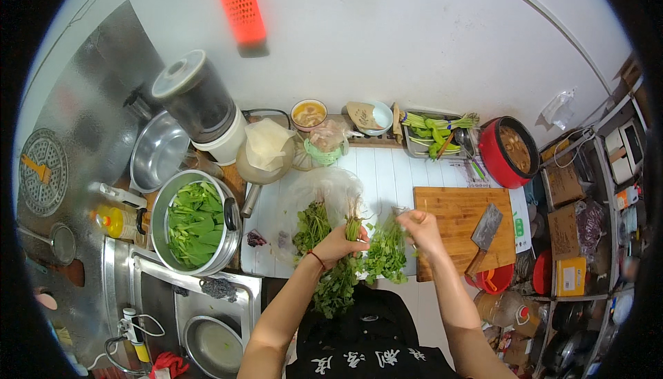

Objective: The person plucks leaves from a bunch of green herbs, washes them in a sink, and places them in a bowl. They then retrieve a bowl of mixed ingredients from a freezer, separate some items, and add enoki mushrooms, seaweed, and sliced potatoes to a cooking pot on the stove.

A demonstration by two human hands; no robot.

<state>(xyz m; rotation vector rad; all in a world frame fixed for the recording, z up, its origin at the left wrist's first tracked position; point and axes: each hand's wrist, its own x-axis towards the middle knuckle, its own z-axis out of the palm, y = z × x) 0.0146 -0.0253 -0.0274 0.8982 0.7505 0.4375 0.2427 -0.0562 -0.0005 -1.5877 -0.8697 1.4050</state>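
My left hand (339, 248) is closed around a bunch of leafy herbs (335, 291), like cilantro, with pale stems and roots pointing up and leaves hanging below. Beside it, on the right, my right hand (420, 229) has its fingers pinched together over the root end of more herbs (386, 254), whose leaves lie at the table's near edge; whether it grips them I cannot tell. Another pile of the same herbs (313, 223) rests on a clear plastic bag (290, 198) on the white table. To the right, a cleaver (487, 227) lies on a wooden cutting board (435, 203).
A steel pot (160, 213) of cut greens stands left, above a sink (253, 296) holding a metal basin (238, 337). Along the wall are a bowl of food (309, 114), a tray of green vegetables (414, 148) and a red pot (492, 156). Crowded shelves (580, 297) stand right.
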